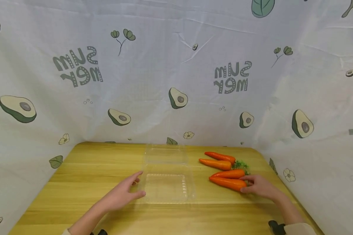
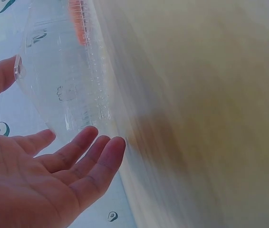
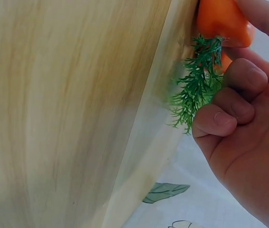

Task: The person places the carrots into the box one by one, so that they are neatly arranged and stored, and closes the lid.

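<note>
A clear plastic clamshell box (image 1: 166,188) lies with its lid (image 1: 166,155) folded back on the wooden table. My left hand (image 1: 122,192) is at the box's left side, thumb and fingers spread apart. In the left wrist view, the thumb overlaps the corner of the box (image 2: 61,71) and the fingers are slightly bent. To the right, my right hand (image 1: 259,186) pinches the thick end of the nearest orange carrot (image 1: 227,183) between thumb and index finger. Its other fingers are curled beside green leafy tops (image 3: 198,80) in the right wrist view.
Several more carrots lie behind the held one, among them an orange carrot (image 1: 216,164) and a redder carrot (image 1: 220,157), tips pointing left. A white cloth (image 1: 153,124) printed with avocados hangs along the back and sides of the table (image 1: 85,182).
</note>
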Motion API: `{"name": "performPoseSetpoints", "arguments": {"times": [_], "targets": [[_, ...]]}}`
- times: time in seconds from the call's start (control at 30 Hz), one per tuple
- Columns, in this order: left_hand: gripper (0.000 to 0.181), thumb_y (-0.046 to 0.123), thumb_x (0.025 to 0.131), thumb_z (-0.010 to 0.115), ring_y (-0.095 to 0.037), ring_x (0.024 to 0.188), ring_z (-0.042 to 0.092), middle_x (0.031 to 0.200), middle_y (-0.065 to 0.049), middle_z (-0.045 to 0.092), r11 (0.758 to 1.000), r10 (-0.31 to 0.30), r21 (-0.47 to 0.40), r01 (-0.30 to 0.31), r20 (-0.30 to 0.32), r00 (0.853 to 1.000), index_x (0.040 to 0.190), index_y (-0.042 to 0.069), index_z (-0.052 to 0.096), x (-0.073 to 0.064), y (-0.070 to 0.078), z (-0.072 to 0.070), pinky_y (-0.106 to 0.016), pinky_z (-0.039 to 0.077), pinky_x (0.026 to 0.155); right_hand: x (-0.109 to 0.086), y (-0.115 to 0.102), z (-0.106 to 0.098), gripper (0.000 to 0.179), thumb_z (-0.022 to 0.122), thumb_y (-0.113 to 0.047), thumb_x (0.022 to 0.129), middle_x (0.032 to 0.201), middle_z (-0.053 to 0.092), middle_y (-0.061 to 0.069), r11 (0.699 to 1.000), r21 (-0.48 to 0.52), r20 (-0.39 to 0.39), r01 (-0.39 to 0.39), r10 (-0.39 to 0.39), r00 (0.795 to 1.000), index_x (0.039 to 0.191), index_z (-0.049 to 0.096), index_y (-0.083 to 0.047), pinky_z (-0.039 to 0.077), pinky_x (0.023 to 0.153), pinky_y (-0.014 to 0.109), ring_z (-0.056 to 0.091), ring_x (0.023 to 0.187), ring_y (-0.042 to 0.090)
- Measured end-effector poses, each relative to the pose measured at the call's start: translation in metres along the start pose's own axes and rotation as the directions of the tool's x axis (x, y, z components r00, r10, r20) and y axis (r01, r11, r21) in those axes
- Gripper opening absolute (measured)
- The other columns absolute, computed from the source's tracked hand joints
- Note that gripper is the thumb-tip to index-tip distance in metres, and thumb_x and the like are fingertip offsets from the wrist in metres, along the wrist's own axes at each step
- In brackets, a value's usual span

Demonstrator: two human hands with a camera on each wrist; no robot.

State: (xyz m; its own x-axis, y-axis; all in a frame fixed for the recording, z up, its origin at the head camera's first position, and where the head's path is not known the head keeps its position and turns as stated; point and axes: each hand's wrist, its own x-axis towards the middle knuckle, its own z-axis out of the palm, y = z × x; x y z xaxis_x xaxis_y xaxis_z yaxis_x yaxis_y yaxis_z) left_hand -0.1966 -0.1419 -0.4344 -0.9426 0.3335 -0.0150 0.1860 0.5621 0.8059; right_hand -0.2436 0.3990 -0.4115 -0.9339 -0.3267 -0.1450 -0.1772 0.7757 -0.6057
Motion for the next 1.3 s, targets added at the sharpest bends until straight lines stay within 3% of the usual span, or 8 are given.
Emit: {"name": "performPoseSetpoints", "arguments": {"times": [0.33, 0.53, 0.83, 0.93, 1.0, 1.17, 1.23, 1.3], "targets": [[0.085, 0.044, 0.093, 0.072, -0.034, 0.134, 0.047, 0.143, -0.013, 0.052, 1.0, -0.003, -0.012, 0.003, -0.003, 1.0, 0.159, 0.012, 0.03, 0.002, 0.002, 0.0, -0.06, 0.044, 0.102, 0.003, 0.005, -0.004, 0.063, 0.076, -0.02, 0.089, 0.064, 0.028, -0.005, 0.998, 0.064, 0.018, -0.009, 0.008, 1.0, 0.133, 0.053, 0.018, 0.024, 0.051, 0.024, 0.026, 0.056, 0.007], [0.084, 0.043, 0.093, 0.072, -0.032, 0.134, 0.048, 0.143, -0.013, 0.053, 1.0, -0.012, -0.016, 0.012, -0.009, 1.0, 0.159, 0.013, 0.031, 0.002, 0.0, 0.0, -0.059, 0.044, 0.102, 0.003, 0.007, -0.006, 0.066, 0.078, -0.021, 0.088, 0.066, 0.03, -0.003, 0.999, 0.045, 0.019, -0.028, 0.028, 0.999, 0.133, 0.052, 0.019, 0.023, 0.053, 0.026, 0.027, 0.057, 0.008], [0.083, 0.044, 0.093, 0.072, -0.032, 0.133, 0.048, 0.143, -0.013, 0.053, 1.0, -0.019, -0.021, 0.019, -0.006, 1.0, 0.159, 0.014, 0.031, 0.002, -0.001, -0.003, -0.059, 0.045, 0.101, 0.004, 0.006, -0.008, 0.066, 0.08, -0.024, 0.086, 0.092, 0.055, 0.009, 0.998, 0.013, 0.004, -0.064, 0.064, 0.998, 0.131, 0.056, 0.017, 0.033, 0.063, 0.029, 0.042, 0.077, 0.018], [0.083, 0.043, 0.093, 0.072, -0.033, 0.133, 0.048, 0.143, -0.013, 0.053, 1.0, -0.017, -0.024, 0.017, -0.003, 1.0, 0.159, 0.014, 0.031, 0.002, -0.001, -0.003, -0.059, 0.045, 0.101, 0.004, 0.007, -0.008, 0.065, 0.08, -0.024, 0.086, 0.097, 0.058, 0.011, 0.998, 0.012, 0.003, -0.061, 0.061, 0.998, 0.131, 0.056, 0.017, 0.033, 0.064, 0.029, 0.042, 0.079, 0.019], [0.083, 0.043, 0.093, 0.072, -0.033, 0.133, 0.048, 0.143, -0.014, 0.053, 1.0, -0.014, -0.024, 0.014, -0.003, 1.0, 0.159, 0.013, 0.031, 0.002, -0.001, -0.002, -0.059, 0.045, 0.101, 0.003, 0.009, -0.007, 0.064, 0.08, -0.025, 0.086, 0.091, 0.055, 0.007, 0.998, 0.023, 0.003, -0.059, 0.059, 0.998, 0.13, 0.057, 0.016, 0.032, 0.063, 0.028, 0.041, 0.076, 0.016], [0.084, 0.043, 0.093, 0.072, -0.033, 0.134, 0.048, 0.145, -0.015, 0.053, 1.0, -0.008, -0.024, 0.008, 0.001, 1.0, 0.159, 0.012, 0.031, 0.0, 0.0, -0.001, -0.06, 0.043, 0.103, 0.003, 0.014, -0.004, 0.062, 0.08, -0.022, 0.086, 0.067, 0.029, -0.002, 0.996, 0.066, 0.02, -0.066, 0.065, 0.998, 0.128, 0.057, 0.018, 0.023, 0.055, 0.027, 0.028, 0.06, 0.01], [0.083, 0.043, 0.093, 0.072, -0.033, 0.134, 0.048, 0.145, -0.015, 0.053, 1.0, -0.01, -0.026, 0.01, 0.004, 1.0, 0.159, 0.013, 0.031, 0.0, 0.0, 0.0, -0.06, 0.043, 0.103, 0.002, 0.015, -0.004, 0.061, 0.08, -0.022, 0.086, 0.07, 0.045, 0.003, 0.996, 0.052, 0.018, -0.07, 0.069, 0.997, 0.128, 0.058, 0.018, 0.031, 0.057, 0.027, 0.039, 0.065, 0.012], [0.083, 0.043, 0.093, 0.072, -0.033, 0.134, 0.048, 0.145, -0.015, 0.052, 0.999, -0.012, -0.029, 0.013, 0.007, 1.0, 0.159, 0.013, 0.031, 0.0, 0.0, 0.0, -0.06, 0.043, 0.104, 0.002, 0.016, -0.004, 0.061, 0.08, -0.023, 0.087, 0.088, 0.063, 0.018, 0.996, 0.034, 0.012, -0.084, 0.084, 0.996, 0.128, 0.059, 0.016, 0.044, 0.066, 0.031, 0.055, 0.08, 0.02]]}}
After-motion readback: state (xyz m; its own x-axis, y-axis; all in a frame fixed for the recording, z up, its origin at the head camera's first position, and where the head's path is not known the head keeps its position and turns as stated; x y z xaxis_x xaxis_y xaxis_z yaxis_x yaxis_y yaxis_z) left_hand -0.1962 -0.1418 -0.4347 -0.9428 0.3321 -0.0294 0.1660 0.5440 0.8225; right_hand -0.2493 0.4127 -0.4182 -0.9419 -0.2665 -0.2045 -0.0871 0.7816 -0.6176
